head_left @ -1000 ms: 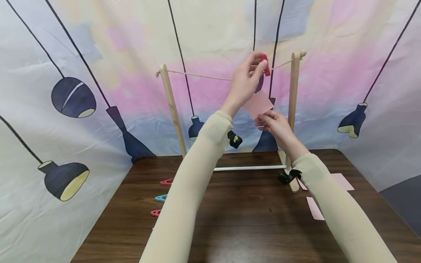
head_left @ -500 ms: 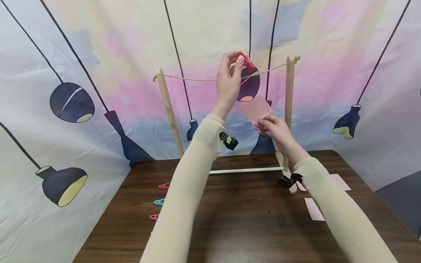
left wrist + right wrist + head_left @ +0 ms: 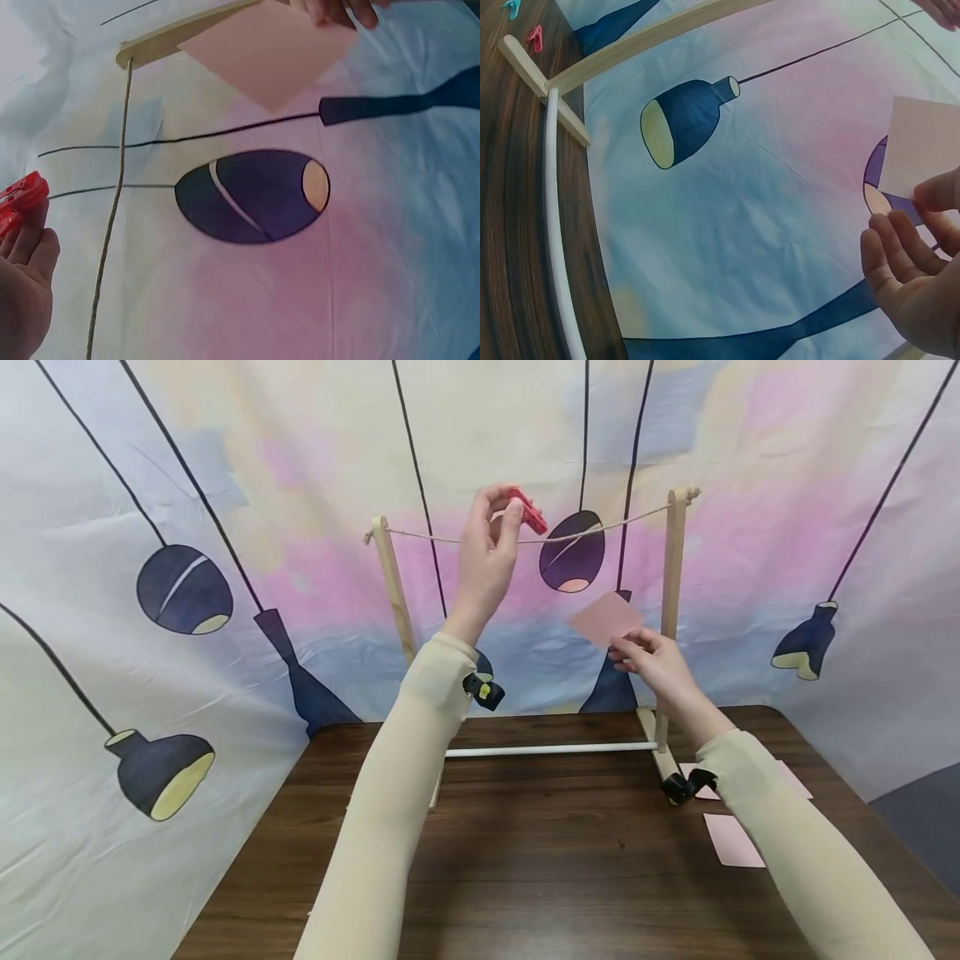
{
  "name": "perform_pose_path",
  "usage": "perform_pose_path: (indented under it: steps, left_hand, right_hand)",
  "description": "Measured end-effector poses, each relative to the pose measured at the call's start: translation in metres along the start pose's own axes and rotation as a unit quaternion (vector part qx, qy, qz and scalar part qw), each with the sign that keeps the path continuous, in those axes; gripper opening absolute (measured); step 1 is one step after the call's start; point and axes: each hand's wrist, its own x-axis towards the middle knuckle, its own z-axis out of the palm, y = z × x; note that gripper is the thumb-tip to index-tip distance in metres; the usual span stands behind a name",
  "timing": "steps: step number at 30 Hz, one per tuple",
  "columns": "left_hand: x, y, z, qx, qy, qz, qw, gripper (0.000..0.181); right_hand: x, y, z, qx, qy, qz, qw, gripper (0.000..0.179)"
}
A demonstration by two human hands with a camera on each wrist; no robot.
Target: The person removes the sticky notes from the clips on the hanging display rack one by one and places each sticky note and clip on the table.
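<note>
My left hand (image 3: 487, 547) pinches a red clothespin (image 3: 529, 512) just above the rope (image 3: 630, 520), left of the rope's middle. In the left wrist view the clothespin (image 3: 22, 196) shows at the left edge, apart from the rope (image 3: 112, 210). My right hand (image 3: 663, 672) pinches a square of pink paper (image 3: 606, 618) by its lower right corner. The paper hangs below the rope on the right side and does not touch it. In the right wrist view, thumb and finger hold the paper (image 3: 922, 146) at its edge.
A wooden post (image 3: 672, 585) on the right and another post (image 3: 396, 589) on the left carry the rope. A white rod (image 3: 551, 749) joins them low down. More pink paper (image 3: 733, 841) lies on the dark table (image 3: 555, 877). Blue (image 3: 511, 7) and pink clothespins (image 3: 535, 37) lie by the left foot.
My left hand has moved left along the rope with the red clothespin, away from the paper. My right hand, still holding the paper, has shifted slightly right and down.
</note>
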Motion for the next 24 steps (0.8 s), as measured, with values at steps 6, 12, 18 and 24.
perform_pose_path:
  steps: [6,12,18,24]
  left_hand:
    - [-0.001,-0.002,-0.029,0.03,0.018,-0.004,0.9994,0.023]
    - [0.002,-0.013,-0.065,0.041,0.036,-0.02,0.9983,0.029]
    - [-0.004,-0.005,-0.098,0.069,0.053,-0.011,0.9961,0.031]
    - [-0.021,0.007,-0.122,0.146,0.019,-0.017,0.989,0.033]
  right_hand:
    - [-0.004,-0.002,-0.012,0.048,-0.01,-0.021,0.9986,0.031]
    - [-0.01,0.002,-0.027,0.09,-0.009,-0.039,0.9951,0.013]
    - [-0.017,0.001,-0.042,0.117,0.002,-0.053,0.9917,0.009]
    - [-0.028,0.003,-0.061,0.137,0.016,-0.048,0.9892,0.01]
